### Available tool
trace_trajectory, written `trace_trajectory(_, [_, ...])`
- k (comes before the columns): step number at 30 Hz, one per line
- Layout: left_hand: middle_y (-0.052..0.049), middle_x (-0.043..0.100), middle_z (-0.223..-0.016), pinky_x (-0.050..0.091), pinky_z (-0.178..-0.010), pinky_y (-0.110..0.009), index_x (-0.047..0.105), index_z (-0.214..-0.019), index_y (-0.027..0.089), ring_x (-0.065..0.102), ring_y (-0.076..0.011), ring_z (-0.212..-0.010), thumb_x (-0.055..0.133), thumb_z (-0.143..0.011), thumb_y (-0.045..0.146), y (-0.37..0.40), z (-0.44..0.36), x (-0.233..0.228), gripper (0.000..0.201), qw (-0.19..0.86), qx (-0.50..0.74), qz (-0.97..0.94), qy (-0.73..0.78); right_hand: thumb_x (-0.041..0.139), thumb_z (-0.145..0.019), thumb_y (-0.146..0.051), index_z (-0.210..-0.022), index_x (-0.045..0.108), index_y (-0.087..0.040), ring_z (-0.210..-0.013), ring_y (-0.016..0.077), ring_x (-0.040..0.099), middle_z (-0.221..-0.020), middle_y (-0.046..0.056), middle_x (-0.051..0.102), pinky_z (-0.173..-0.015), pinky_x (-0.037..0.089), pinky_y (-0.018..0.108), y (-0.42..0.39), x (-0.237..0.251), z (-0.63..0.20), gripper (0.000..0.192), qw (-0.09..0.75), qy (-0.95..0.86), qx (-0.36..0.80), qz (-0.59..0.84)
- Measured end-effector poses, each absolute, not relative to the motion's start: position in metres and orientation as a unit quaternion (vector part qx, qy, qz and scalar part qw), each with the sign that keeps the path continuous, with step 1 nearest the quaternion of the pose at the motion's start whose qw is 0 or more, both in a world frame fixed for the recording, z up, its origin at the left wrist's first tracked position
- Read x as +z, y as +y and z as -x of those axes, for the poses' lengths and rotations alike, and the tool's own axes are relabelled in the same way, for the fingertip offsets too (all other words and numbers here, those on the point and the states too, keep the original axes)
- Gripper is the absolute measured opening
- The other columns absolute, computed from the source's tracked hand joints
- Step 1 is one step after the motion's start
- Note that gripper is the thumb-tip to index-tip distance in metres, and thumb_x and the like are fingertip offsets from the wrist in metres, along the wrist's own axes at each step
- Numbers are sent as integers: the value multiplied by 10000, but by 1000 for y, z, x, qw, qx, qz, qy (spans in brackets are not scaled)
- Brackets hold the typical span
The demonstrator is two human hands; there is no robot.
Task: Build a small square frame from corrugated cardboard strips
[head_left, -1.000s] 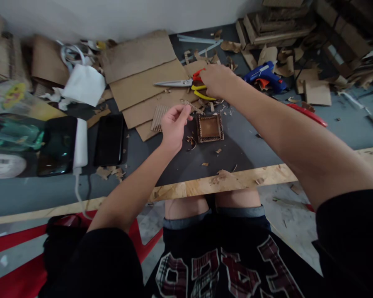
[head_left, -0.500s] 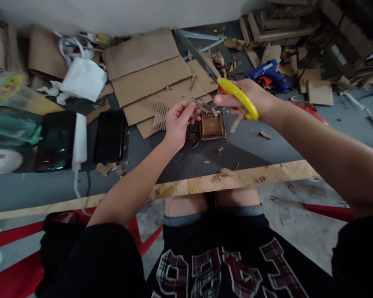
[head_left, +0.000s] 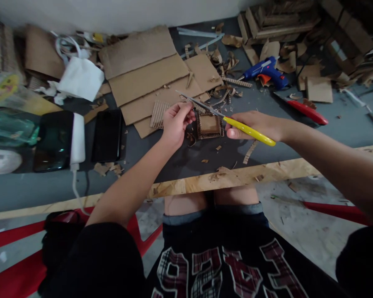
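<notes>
My right hand [head_left: 251, 124] grips scissors [head_left: 248, 130] by their yellow handle, with the blades pointing left and slightly away from me. The fingertips of my left hand [head_left: 178, 120] are pinched on a small strip of corrugated cardboard [head_left: 200, 107], partly hidden by the fingers and blades. The blades cross just beyond these fingertips, over the strip. Beneath them on the table lies a small square cardboard frame [head_left: 210, 126] with corrugated edges. A ridged cardboard piece [head_left: 158, 114] rests beside my left hand, and a loose corrugated strip [head_left: 250, 152] lies below my right hand.
Flat cardboard sheets [head_left: 143, 70] overlap behind my left hand. A blue glue gun [head_left: 267, 73] and a red-handled knife [head_left: 307, 112] lie to the right. A black phone [head_left: 107, 135] and a white charger [head_left: 78, 138] are on the left. Scraps litter the table.
The scissors have swung down from pointing up and away to pointing left, across the strip at my left fingertips. My right hand has moved slightly toward me; my left hand stays nearly still.
</notes>
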State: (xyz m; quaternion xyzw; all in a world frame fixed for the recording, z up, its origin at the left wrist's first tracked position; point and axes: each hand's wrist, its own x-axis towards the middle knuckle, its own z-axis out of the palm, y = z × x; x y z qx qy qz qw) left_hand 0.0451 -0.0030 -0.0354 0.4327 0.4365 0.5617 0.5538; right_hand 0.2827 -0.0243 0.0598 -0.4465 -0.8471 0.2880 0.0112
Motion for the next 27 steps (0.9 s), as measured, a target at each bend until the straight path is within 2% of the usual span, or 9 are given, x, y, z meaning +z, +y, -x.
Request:
trace_trajectory(4, [42,630,-649,446,-517,-182,596,-723,198,607,-56,-566,796,-757,490,-12,-52,-30,355,575,568,-393,438,228,-571,-1067,-774,577,-224,-613,159,558,-687,34,583,-553,404,312,-23,60,-281,934,-30,-830,322,455])
trace_trajectory(7, [46,649,-645,453,-512,-156,608,-715,185,615,-45,-551,811,-750,445,-22,-59,-20,331,582,579,-339,459,270,-626,-1037,-714,513,-218,-563,127,499,-618,8,524,-542,368,292,-26,65,-280,859,-27,-821,353,448])
trace_trajectory(12, [55,626,-573,419,-479,-133,592,-648,173,585,-30,-491,805,-776,336,-30,-66,-7,296,583,583,-302,478,209,-695,-1010,-691,440,-206,-531,95,429,-560,-21,444,-537,340,276,-35,75,-277,836,-44,-812,383,439])
trace_trajectory(20, [56,619,-546,416,-472,-145,584,-616,171,582,-39,-474,793,-791,313,-29,-63,-7,307,584,590,-328,451,369,-782,-922,-727,435,-207,-448,93,481,-545,-39,462,-443,381,241,-41,72,-281,720,-7,-765,471,439])
trace_trajectory(27, [58,622,-558,418,-472,-143,601,-648,172,574,-34,-476,784,-802,315,-29,-64,-9,279,584,583,-329,458,341,-884,-831,-699,443,-193,-502,73,364,-553,-48,372,-510,261,255,-42,63,-280,673,47,-817,420,393])
